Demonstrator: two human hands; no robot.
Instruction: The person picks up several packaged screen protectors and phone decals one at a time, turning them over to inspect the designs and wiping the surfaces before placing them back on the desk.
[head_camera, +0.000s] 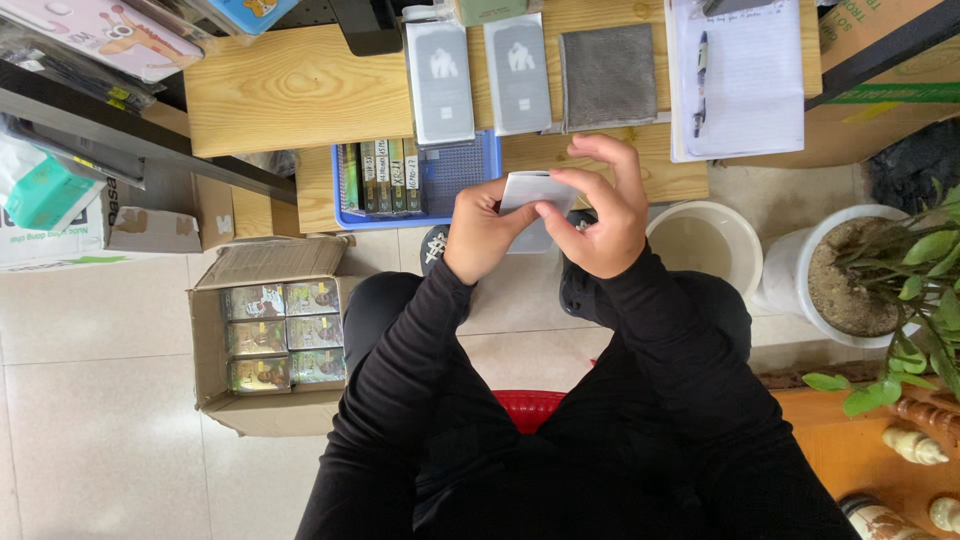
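I sit on a red stool with both arms in black sleeves. My left hand and my right hand together hold a small flat white packet in front of my chest, below the edge of the wooden table. Left-hand fingers pinch its left side; the right hand's thumb and fingers grip its right edge and top. Just beyond the packet a blue tray on the table holds several slim upright boxes. Two grey flat packages and a grey cloth lie further back.
An open cardboard box of small packs stands on the tiled floor at my left. A white bucket and a potted plant stand at my right. A notepad with a pen lies on the table's right end.
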